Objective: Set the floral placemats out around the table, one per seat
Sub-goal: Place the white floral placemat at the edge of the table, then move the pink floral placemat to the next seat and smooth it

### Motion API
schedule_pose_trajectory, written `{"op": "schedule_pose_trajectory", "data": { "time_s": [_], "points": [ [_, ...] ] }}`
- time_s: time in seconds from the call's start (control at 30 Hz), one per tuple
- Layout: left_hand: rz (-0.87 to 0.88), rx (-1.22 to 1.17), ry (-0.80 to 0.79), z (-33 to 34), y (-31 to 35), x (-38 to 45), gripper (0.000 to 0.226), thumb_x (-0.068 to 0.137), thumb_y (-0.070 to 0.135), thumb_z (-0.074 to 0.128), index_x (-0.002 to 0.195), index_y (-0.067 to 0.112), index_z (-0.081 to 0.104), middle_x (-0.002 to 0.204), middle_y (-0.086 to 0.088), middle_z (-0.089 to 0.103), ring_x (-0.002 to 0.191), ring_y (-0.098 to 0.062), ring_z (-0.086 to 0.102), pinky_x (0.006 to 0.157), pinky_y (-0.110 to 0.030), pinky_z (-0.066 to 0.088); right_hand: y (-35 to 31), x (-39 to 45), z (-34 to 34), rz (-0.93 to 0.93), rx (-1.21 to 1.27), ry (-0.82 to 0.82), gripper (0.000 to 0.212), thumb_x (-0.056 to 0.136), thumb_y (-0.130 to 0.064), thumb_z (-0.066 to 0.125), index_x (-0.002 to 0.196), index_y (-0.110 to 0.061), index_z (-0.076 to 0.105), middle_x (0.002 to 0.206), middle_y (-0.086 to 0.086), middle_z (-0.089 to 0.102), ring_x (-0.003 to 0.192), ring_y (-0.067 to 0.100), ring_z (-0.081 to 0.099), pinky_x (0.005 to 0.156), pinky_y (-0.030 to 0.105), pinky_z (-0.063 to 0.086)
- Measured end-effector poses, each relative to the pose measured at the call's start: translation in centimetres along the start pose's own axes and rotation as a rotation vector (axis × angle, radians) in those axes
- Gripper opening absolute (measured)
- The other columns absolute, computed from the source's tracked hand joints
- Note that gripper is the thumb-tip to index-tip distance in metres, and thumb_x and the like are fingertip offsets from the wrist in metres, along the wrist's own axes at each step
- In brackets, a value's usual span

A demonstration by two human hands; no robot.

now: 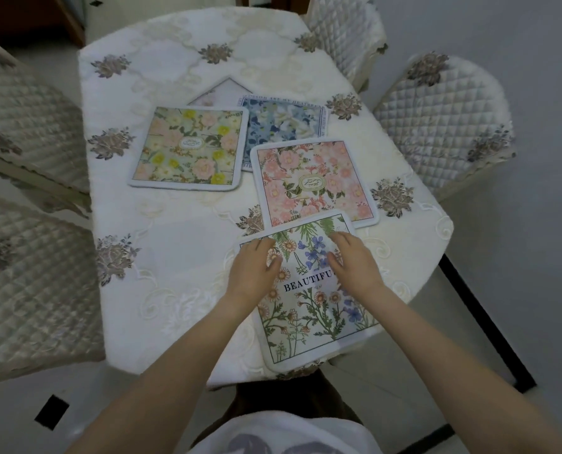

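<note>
We have five placemats on the worktop (175, 244). The nearest placemat (309, 309) lies at the near edge, right of centre, its near corner hanging over that edge, and our left hand (253, 270) and right hand (355, 263) rest flat on it. Its far edge overlaps the second placemat (315, 181) just behind it. Left of that, apart from it, lies a third placemat (188, 147), which overlaps a fourth placemat (286, 121) behind and to its right. The farthest placemat (222, 91) peeks out behind those two. Chairs stand left (27, 273) and right (443, 126) of the worktop.
</note>
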State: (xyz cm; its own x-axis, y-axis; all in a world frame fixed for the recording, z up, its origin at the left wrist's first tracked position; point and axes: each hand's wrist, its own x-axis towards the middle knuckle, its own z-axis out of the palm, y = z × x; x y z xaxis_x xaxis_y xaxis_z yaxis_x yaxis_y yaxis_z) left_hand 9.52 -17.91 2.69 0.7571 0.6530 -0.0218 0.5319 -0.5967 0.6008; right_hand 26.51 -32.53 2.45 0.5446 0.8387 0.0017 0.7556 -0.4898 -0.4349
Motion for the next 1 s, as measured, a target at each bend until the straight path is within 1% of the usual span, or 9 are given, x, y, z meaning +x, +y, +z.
{"op": "schedule_pose_trajectory", "data": {
  "time_s": [0.13,0.3,0.53,0.67,0.77,0.83,0.9,0.97,1.0],
  "points": [
    [0.067,-0.026,0.004,-1.1,0.6,2.8,0.034,0.095,0.027,0.050,0.125,0.011,0.053,0.115,-0.008,0.059,0.109,-0.024,0.051,0.086,-0.034,0.043,-0.1,1.3,-1.2,0.079,0.054,0.089,0.038,0.095,-0.018,0.050,0.131,-0.007,0.048,0.130,0.012,0.054,0.118,0.028,0.049,0.096,0.039,0.043],
    [-0.019,-0.079,0.005,-0.4,1.1,7.1,0.034,0.095,0.027,0.048,0.126,0.013,0.053,0.116,-0.008,0.058,0.106,-0.024,0.053,0.087,-0.035,0.043,2.1,4.5,-2.5,0.133,0.082,0.086,0.039,0.097,-0.022,0.046,0.133,-0.008,0.046,0.135,0.011,0.050,0.124,0.028,0.044,0.101,0.042,0.042],
    [-0.348,-0.138,-0.016,2.8,0.3,13.7,0.048,0.092,0.032,0.052,0.135,0.014,0.042,0.127,-0.013,0.050,0.116,-0.029,0.048,0.093,-0.039,0.041,7.6,12.2,-3.1,0.193,0.085,-0.013,0.045,0.097,-0.026,0.044,0.139,-0.011,0.039,0.140,0.012,0.045,0.127,0.030,0.042,0.103,0.045,0.039],
    [-0.557,-0.063,0.024,4.4,-0.9,16.7,0.056,0.087,0.029,0.058,0.134,0.004,0.039,0.126,-0.022,0.047,0.116,-0.038,0.046,0.094,-0.045,0.041,10.2,16.1,-2.4,0.255,0.054,-0.117,0.050,0.096,-0.025,0.043,0.143,-0.012,0.032,0.133,0.020,0.047,0.120,0.036,0.044,0.098,0.048,0.041],
    [-0.669,-0.053,0.082,5.2,-1.1,18.0,0.049,0.083,0.026,0.062,0.121,-0.001,0.045,0.117,-0.025,0.047,0.108,-0.041,0.047,0.086,-0.045,0.043,11.4,17.8,-1.8,0.286,-0.009,-0.187,0.054,0.094,-0.026,0.044,0.144,-0.014,0.026,0.121,0.026,0.050,0.109,0.041,0.047,0.092,0.050,0.043],
    [-0.771,-0.069,0.084,5.2,-1.1,18.6,0.043,0.082,0.025,0.063,0.112,-0.002,0.049,0.114,-0.024,0.048,0.103,-0.040,0.050,0.081,-0.044,0.046,11.8,18.2,-1.4,0.275,-0.041,-0.190,0.057,0.092,-0.023,0.047,0.143,-0.012,0.026,0.120,0.028,0.049,0.107,0.042,0.047,0.093,0.050,0.041],
    [-0.810,-0.106,0.075,4.9,-0.9,19.0,0.031,0.081,0.022,0.061,0.102,0.000,0.054,0.106,-0.021,0.055,0.093,-0.037,0.056,0.073,-0.040,0.051,12.2,18.6,-1.4,0.327,0.026,-0.157,0.058,0.090,-0.018,0.051,0.142,-0.008,0.026,0.124,0.028,0.045,0.109,0.043,0.046,0.094,0.049,0.040],
    [-0.784,-0.245,0.115,4.7,-0.9,19.1,0.008,0.081,0.013,0.058,0.082,0.010,0.051,0.083,-0.011,0.058,0.071,-0.028,0.054,0.052,-0.028,0.046,12.9,19.2,-1.6,0.448,0.150,-0.136,0.053,0.088,-0.013,0.055,0.136,-0.001,0.035,0.124,0.027,0.046,0.108,0.041,0.049,0.089,0.044,0.044],
    [-0.755,-0.313,0.141,4.9,-0.9,19.0,0.017,0.082,0.008,0.057,0.074,0.016,0.044,0.071,-0.005,0.053,0.060,-0.023,0.049,0.043,-0.023,0.040,13.2,19.6,-1.8,0.498,0.224,-0.138,0.046,0.087,-0.011,0.056,0.129,0.002,0.043,0.121,0.026,0.050,0.104,0.038,0.054,0.084,0.040,0.046]
  ]
}}
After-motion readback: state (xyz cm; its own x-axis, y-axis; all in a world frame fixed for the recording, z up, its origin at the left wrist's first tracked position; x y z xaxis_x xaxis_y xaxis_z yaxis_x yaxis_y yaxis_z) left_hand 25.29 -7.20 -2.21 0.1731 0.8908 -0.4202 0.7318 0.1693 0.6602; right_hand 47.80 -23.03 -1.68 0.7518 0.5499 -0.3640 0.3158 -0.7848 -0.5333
